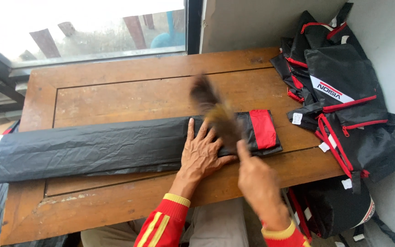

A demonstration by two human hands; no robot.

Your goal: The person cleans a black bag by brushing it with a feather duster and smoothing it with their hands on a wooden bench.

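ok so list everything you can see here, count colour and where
folded fabric strip: one, black with a red band at its right end, lying lengthwise across the table
brush: one, dark brown, blurred, over the strip's right part
wooden table: one, brown, below the window
bags: a pile, black with red trim, at the table's right end
window: one, behind the table
left hand: flat on the strip
right hand: gripping the brush

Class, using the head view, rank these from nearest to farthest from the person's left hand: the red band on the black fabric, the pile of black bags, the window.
1. Red band: just right of the left hand.
2. Pile of black bags: table's right end.
3. Window: beyond the table's far edge.
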